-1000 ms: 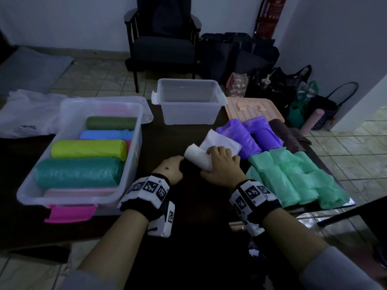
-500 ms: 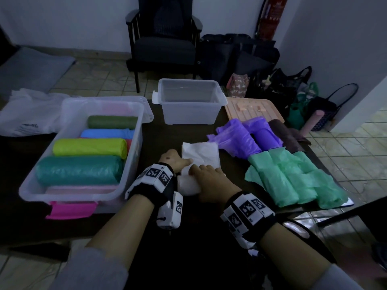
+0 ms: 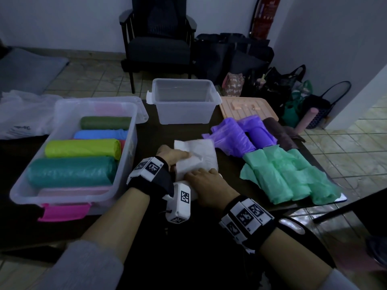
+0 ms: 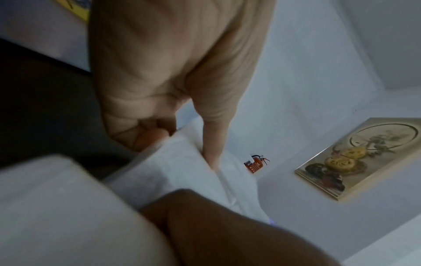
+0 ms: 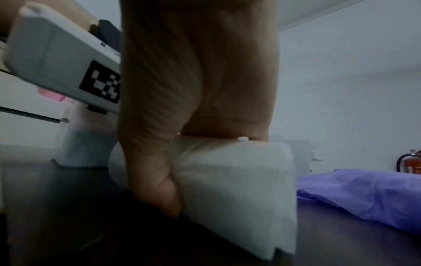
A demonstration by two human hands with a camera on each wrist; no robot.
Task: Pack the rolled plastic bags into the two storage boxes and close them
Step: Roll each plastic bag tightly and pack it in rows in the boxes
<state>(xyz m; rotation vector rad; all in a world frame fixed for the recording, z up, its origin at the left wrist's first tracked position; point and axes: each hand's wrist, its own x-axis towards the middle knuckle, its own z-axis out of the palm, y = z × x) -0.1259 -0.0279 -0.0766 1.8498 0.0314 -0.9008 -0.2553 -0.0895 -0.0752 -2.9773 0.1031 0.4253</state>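
Observation:
A white plastic bag lies partly unrolled on the dark table, its loose sheet pointing away from me. My left hand pinches the sheet's left edge; in the left wrist view the left hand holds the white sheet between thumb and fingers. My right hand lies over the rolled near end. In the right wrist view the thumb of the right hand curls round the white roll. The large clear box at left holds several coloured rolls. The small clear box stands empty behind.
Purple bags, a brown roll and loose green bags lie to the right, up to the table edge. A peach lid rests at the back right. The large box's clear lid lies behind it. A chair stands beyond.
The white roll has come toward me and unrolled, leaving more flat sheet behind it. My left hand has moved forward onto the sheet's left edge.

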